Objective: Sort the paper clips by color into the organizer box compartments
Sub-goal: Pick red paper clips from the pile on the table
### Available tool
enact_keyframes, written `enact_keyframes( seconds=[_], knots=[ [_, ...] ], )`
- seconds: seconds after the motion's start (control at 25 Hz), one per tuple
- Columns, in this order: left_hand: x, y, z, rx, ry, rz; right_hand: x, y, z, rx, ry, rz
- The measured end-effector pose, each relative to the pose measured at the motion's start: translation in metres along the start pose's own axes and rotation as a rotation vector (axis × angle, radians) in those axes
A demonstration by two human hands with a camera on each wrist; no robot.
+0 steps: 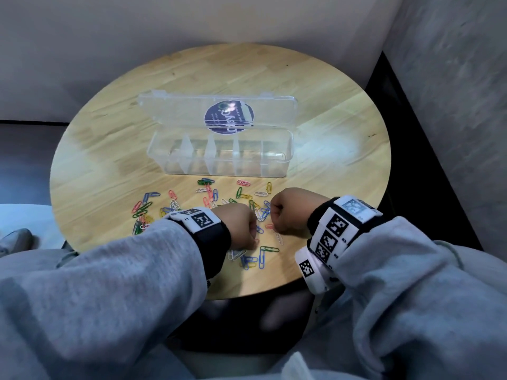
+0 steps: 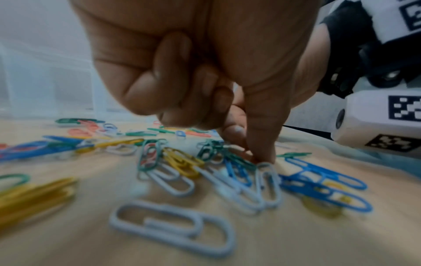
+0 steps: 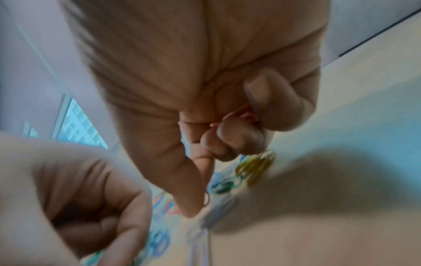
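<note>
A clear organizer box [image 1: 219,167] stands mid-table with its lid [image 1: 178,111] folded back; its compartments look empty. Coloured paper clips [image 1: 208,193] lie scattered in front of it. My left hand [image 1: 241,226] is curled among them; its thumb and forefinger [image 2: 252,153] pinch down at a clip in the pile beside a white clip [image 2: 268,183], and the pinched clip's colour is hidden. My right hand [image 1: 285,212] is curled close by; it holds pink clips [image 3: 239,113] in its folded fingers. Its thumb and forefinger [image 3: 200,203] pinch a reddish clip.
The round wooden table [image 1: 109,160] has a near edge just below both wrists. Blue clips [image 2: 318,180] and yellow clips [image 2: 182,162] crowd around the left fingertips. Grey walls close in behind and to the right. My left hand [image 3: 79,189] fills the right wrist view's lower left.
</note>
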State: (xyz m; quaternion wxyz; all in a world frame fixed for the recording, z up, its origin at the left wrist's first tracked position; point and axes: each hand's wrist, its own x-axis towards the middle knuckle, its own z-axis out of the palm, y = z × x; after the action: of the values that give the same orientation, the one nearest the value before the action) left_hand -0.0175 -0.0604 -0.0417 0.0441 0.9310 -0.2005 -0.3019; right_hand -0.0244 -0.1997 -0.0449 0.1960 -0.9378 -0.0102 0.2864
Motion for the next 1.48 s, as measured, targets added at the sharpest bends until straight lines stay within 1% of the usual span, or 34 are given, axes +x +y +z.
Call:
enact_keyframes(
  seconds=[0.12, 0.2, 0.24, 0.32, 0.4, 0.48, 0.6, 0.72, 0.76, 0.92, 1.0, 1.04, 1.08, 1.12, 1.2, 1.24, 1.28, 1.36, 1.48],
  knots=[
    [0.001, -0.007, 0.000, -0.079, -0.053, -0.001, -0.002, 0.006, -0.010, 0.100, 0.020, 0.045],
    [0.003, -0.015, -0.004, -0.216, -0.070, -0.032, -0.003, 0.009, -0.016, 0.171, 0.000, 0.045],
    [0.003, -0.019, -0.007, -0.351, -0.084, -0.057, -0.003, 0.011, -0.019, 0.212, -0.015, 0.043],
    [0.000, -0.025, -0.017, -0.722, -0.094, -0.101, -0.003, 0.013, -0.025, 0.314, -0.032, 0.031],
    [-0.004, -0.031, -0.027, -1.046, -0.043, -0.118, -0.003, 0.014, -0.028, 0.467, -0.025, 0.017],
    [-0.008, -0.039, -0.037, -1.237, 0.023, -0.113, -0.003, 0.012, -0.028, 0.672, -0.017, 0.000],
    [-0.014, -0.051, -0.049, -1.408, 0.094, -0.116, -0.002, 0.009, -0.027, 0.961, -0.008, -0.017],
    [-0.018, -0.057, -0.053, -1.565, 0.120, -0.187, 0.000, 0.004, -0.030, 1.082, -0.029, -0.029],
    [-0.019, -0.059, -0.053, -1.586, 0.108, -0.209, 0.000, 0.001, -0.030, 1.107, -0.032, -0.024],
    [-0.020, -0.066, -0.052, -1.599, -0.007, -0.264, 0.005, -0.010, -0.028, 1.185, -0.033, 0.034],
    [-0.018, -0.067, -0.050, -1.552, -0.029, -0.300, 0.008, -0.017, -0.025, 1.173, -0.046, 0.070],
    [-0.016, -0.066, -0.048, -1.461, -0.022, -0.317, 0.011, -0.019, -0.024, 1.125, -0.049, 0.089],
    [-0.014, -0.063, -0.047, -1.299, -0.003, -0.324, 0.013, -0.021, -0.023, 1.033, -0.050, 0.103],
    [-0.013, -0.061, -0.045, -1.062, 0.021, -0.317, 0.015, -0.023, -0.022, 0.889, -0.044, 0.106],
    [-0.012, -0.056, -0.040, -0.501, 0.069, -0.256, 0.017, -0.024, -0.022, 0.531, -0.024, 0.061],
    [-0.013, -0.053, -0.037, -0.289, 0.092, -0.220, 0.018, -0.025, -0.022, 0.372, -0.013, 0.032],
    [-0.013, -0.050, -0.034, -0.175, 0.106, -0.199, 0.019, -0.026, -0.021, 0.248, 0.002, 0.011],
    [-0.010, -0.047, -0.027, -0.102, 0.100, -0.188, 0.022, -0.030, -0.020, 0.091, 0.031, -0.016],
    [-0.005, -0.047, -0.017, -0.063, 0.081, -0.165, 0.030, -0.036, -0.015, 0.039, 0.019, -0.028]
  ],
)
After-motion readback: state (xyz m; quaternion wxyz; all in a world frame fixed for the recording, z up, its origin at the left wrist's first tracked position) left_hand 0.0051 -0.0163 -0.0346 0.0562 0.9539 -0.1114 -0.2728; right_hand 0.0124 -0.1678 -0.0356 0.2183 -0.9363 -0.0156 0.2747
